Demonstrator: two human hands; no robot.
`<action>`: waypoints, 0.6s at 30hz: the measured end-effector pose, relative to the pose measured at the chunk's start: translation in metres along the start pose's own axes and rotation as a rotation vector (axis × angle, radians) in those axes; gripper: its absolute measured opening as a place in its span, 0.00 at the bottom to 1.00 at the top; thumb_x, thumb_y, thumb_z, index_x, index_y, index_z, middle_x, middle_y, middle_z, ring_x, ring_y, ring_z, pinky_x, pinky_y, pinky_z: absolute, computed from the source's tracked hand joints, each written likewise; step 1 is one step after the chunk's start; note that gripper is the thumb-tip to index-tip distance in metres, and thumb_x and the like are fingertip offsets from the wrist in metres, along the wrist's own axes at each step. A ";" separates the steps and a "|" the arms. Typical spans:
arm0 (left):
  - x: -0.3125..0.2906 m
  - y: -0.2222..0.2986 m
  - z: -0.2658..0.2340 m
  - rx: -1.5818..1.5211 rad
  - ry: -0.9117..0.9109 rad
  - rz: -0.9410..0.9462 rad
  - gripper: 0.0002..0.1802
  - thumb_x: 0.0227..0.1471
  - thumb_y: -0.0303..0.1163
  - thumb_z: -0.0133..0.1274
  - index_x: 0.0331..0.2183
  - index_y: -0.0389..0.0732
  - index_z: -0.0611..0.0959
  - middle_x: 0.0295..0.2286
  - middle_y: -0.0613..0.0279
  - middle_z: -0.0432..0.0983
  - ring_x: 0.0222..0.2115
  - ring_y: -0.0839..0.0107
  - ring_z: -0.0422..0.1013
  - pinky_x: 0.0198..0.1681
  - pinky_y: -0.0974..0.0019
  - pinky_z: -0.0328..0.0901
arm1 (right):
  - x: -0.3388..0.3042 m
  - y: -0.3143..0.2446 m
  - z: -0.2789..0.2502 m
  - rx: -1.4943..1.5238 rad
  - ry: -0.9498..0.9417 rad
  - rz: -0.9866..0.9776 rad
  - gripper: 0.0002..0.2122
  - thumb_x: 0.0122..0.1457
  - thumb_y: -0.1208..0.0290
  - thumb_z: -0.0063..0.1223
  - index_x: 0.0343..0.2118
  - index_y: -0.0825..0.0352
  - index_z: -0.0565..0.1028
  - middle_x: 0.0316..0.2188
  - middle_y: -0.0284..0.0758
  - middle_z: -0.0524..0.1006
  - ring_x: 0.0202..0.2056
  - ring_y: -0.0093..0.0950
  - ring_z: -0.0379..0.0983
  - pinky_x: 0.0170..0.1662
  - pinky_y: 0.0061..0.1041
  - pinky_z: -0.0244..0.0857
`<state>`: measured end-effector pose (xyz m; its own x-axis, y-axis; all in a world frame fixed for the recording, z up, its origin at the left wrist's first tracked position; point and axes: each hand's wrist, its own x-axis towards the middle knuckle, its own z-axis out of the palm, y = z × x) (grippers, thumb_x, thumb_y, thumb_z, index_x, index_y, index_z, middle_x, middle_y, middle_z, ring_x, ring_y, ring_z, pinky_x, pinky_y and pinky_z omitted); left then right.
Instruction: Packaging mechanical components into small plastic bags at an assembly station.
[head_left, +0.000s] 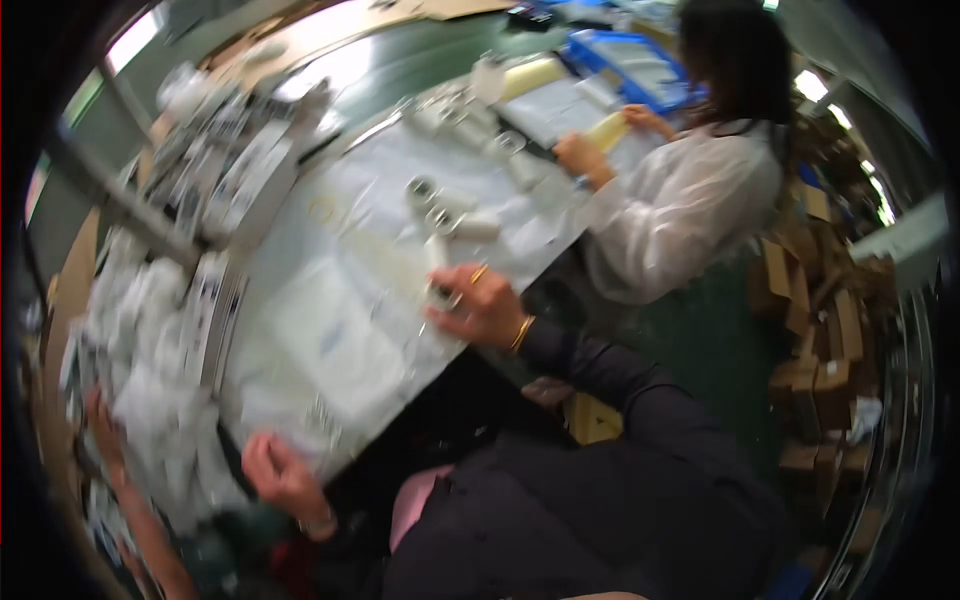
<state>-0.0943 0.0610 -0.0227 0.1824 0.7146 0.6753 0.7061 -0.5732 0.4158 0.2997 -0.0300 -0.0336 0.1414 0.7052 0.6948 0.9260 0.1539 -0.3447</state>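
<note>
My right hand (pixel 485 308) is closed around the end of a white cylinder (pixel 437 252) with a dark-ringed opening, at the middle of the table. Just beyond it, more white cylinders lie on their sides, among them one with a round open end (pixel 470 226) and another (pixel 424 188). At the table's near left corner my left hand (pixel 285 480) hovers beside crumpled clear plastic (pixel 315 425). Its fingers are loosely bent and slightly apart, and no object shows in them. Clear plastic sheets and a flat bag (pixel 335 340) cover the table between my hands.
At the right, a co-worker in a white top (pixel 690 205) handles a yellow piece (pixel 607 132) near a blue tray (pixel 635 70). Another person's arm (pixel 120 470) reaches in at lower left. White-wrapped items (pixel 150 350) and long boxes (pixel 265 175) line the left side; cartons (pixel 830 370) stand right.
</note>
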 end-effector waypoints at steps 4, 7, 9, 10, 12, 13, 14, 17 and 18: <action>0.011 0.011 0.007 -0.071 -0.027 0.062 0.06 0.58 0.20 0.62 0.39 0.35 0.86 0.40 0.52 0.83 0.43 0.53 0.78 0.50 0.54 0.72 | 0.003 -0.020 -0.012 0.242 0.044 0.382 0.17 0.65 0.67 0.68 0.54 0.65 0.80 0.37 0.34 0.82 0.35 0.21 0.79 0.36 0.21 0.70; 0.021 0.046 -0.003 -0.303 -0.099 -0.037 0.06 0.56 0.22 0.65 0.37 0.36 0.86 0.38 0.53 0.83 0.42 0.53 0.78 0.49 0.54 0.71 | 0.004 -0.052 -0.016 0.537 0.073 0.397 0.17 0.71 0.67 0.62 0.59 0.66 0.77 0.39 0.31 0.80 0.36 0.18 0.77 0.36 0.19 0.68; 0.021 0.055 0.000 -0.369 -0.176 -0.003 0.07 0.54 0.23 0.66 0.37 0.37 0.86 0.38 0.55 0.84 0.41 0.54 0.78 0.48 0.55 0.72 | 0.001 -0.086 -0.019 0.823 0.026 0.403 0.17 0.73 0.68 0.57 0.62 0.65 0.74 0.42 0.31 0.80 0.36 0.18 0.77 0.36 0.19 0.68; 0.021 0.060 0.004 -0.355 -0.181 -0.014 0.07 0.54 0.23 0.66 0.37 0.37 0.86 0.38 0.55 0.84 0.41 0.54 0.78 0.48 0.55 0.72 | -0.003 -0.098 -0.019 0.955 0.018 0.409 0.18 0.74 0.69 0.55 0.63 0.65 0.72 0.44 0.31 0.80 0.36 0.18 0.77 0.36 0.19 0.68; 0.019 0.063 0.011 -0.363 -0.276 0.112 0.08 0.53 0.26 0.68 0.37 0.39 0.87 0.39 0.59 0.84 0.43 0.54 0.78 0.48 0.55 0.71 | -0.014 -0.111 -0.006 0.945 -0.059 0.407 0.18 0.74 0.69 0.55 0.64 0.65 0.71 0.45 0.32 0.79 0.36 0.19 0.76 0.36 0.19 0.68; 0.019 0.065 0.014 -0.361 -0.273 0.110 0.08 0.53 0.26 0.68 0.37 0.39 0.87 0.39 0.59 0.84 0.43 0.54 0.78 0.48 0.55 0.71 | -0.018 -0.114 -0.003 0.913 -0.123 0.402 0.19 0.74 0.70 0.55 0.65 0.65 0.70 0.46 0.33 0.79 0.36 0.19 0.76 0.36 0.19 0.68; 0.018 0.067 0.018 -0.348 -0.291 0.145 0.08 0.53 0.27 0.68 0.37 0.39 0.88 0.40 0.59 0.84 0.44 0.54 0.78 0.49 0.55 0.71 | -0.019 -0.117 -0.001 0.878 -0.186 0.396 0.20 0.74 0.71 0.54 0.65 0.66 0.69 0.46 0.33 0.79 0.36 0.19 0.76 0.36 0.19 0.68; 0.016 0.069 0.026 -0.328 -0.326 0.215 0.09 0.53 0.29 0.69 0.37 0.39 0.88 0.41 0.60 0.85 0.46 0.55 0.77 0.50 0.56 0.70 | -0.020 -0.126 0.001 0.719 -0.226 0.294 0.20 0.72 0.71 0.57 0.64 0.67 0.70 0.46 0.35 0.79 0.35 0.21 0.76 0.36 0.21 0.68; 0.016 0.069 0.028 -0.298 -0.337 0.224 0.09 0.53 0.29 0.69 0.37 0.40 0.88 0.41 0.60 0.85 0.45 0.56 0.77 0.50 0.57 0.70 | -0.021 -0.126 0.001 0.640 -0.246 0.246 0.20 0.72 0.71 0.58 0.63 0.67 0.70 0.46 0.37 0.79 0.35 0.22 0.76 0.37 0.22 0.69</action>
<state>-0.0235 0.0436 -0.0003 0.5524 0.6225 0.5543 0.4075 -0.7818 0.4719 0.1795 -0.0638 -0.0049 0.1665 0.8950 0.4137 0.4812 0.2925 -0.8264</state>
